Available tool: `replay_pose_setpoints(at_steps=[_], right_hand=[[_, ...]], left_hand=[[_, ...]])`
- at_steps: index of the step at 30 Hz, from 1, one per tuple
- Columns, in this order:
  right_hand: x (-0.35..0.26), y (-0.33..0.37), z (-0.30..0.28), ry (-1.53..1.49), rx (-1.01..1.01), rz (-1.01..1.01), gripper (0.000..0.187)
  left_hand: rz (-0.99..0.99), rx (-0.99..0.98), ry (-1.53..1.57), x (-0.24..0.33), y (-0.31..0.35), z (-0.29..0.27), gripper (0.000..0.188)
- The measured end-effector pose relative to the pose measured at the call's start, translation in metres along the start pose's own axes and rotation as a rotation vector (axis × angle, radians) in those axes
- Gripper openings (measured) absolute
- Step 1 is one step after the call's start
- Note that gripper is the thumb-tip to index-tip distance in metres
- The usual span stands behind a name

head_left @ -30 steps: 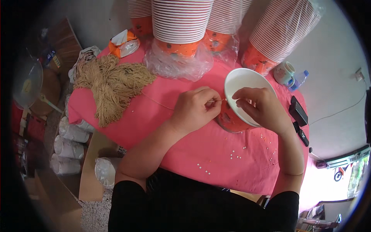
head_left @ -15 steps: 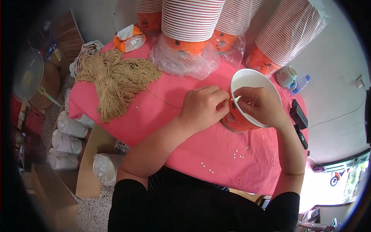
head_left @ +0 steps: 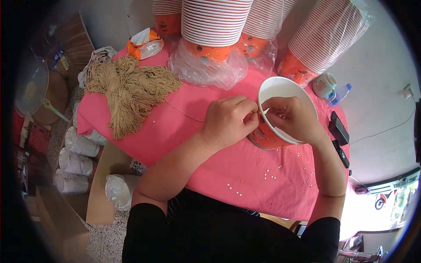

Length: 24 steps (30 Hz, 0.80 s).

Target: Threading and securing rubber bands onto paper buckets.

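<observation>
A large orange paper bucket (head_left: 268,136) with a white rim and white inside stands tilted before me. My left hand (head_left: 231,119) is closed at its outer wall, just below the rim, with thumb and forefinger pinched together. A beige cord (head_left: 184,114) runs across the cloth from the left and disappears under this hand. My right hand (head_left: 294,119) reaches over the rim into the bucket, its fingers curled and pinched. By the right fingertips a short white cord end (head_left: 265,111) shows at the rim; the fingertips themselves are partly hidden.
A pile of beige cords (head_left: 127,90) lies on the pink tablecloth (head_left: 210,171). Tall bucket stacks (head_left: 215,26) stand behind, partly bagged. Small white discs (head_left: 269,174) dot the cloth. At the right are a mug (head_left: 324,86), a bottle (head_left: 341,94) and a black device (head_left: 338,129).
The bucket and both hands have shifted slightly left in the picture. The white cord end stands out a little more clearly between the fingers at the rim.
</observation>
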State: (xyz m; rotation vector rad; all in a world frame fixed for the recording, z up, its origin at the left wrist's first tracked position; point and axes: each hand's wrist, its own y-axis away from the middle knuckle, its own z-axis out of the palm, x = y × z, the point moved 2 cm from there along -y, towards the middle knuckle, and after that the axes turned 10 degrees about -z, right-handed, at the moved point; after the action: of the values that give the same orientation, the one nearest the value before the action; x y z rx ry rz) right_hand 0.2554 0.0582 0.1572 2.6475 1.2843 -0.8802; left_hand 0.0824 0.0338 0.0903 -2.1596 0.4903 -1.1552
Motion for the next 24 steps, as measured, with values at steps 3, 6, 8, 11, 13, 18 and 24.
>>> replay_pose_setpoints(at_steps=[3,6,8,11,13,18,24], right_hand=[[0.004,0.000,0.002,-0.014,0.012,-0.012,0.016],[-0.001,-0.003,0.001,0.013,-0.009,-0.006,0.014],[-0.002,-0.004,0.000,0.055,-0.044,0.013,0.013],[0.002,-0.004,0.001,-0.073,-0.047,0.041,0.012],[0.003,-0.003,0.000,-0.084,-0.050,0.038,0.011],[0.006,0.001,-0.004,-0.120,-0.026,0.011,0.010],[0.014,0.027,-0.031,0.182,0.205,0.019,0.010]], left_hand=[[0.001,0.007,0.014,0.002,-0.001,0.001,0.009],[-0.001,0.006,0.031,0.003,-0.001,0.000,0.007],[0.001,0.003,0.046,0.003,-0.001,0.000,0.008],[-0.019,-0.033,0.083,0.003,0.000,-0.001,0.009],[-0.061,-0.069,0.155,0.002,0.000,0.000,0.010],[-0.120,-0.168,0.171,0.006,-0.005,-0.005,0.012],[-0.261,-0.302,0.204,-0.006,-0.002,-0.012,0.018]])
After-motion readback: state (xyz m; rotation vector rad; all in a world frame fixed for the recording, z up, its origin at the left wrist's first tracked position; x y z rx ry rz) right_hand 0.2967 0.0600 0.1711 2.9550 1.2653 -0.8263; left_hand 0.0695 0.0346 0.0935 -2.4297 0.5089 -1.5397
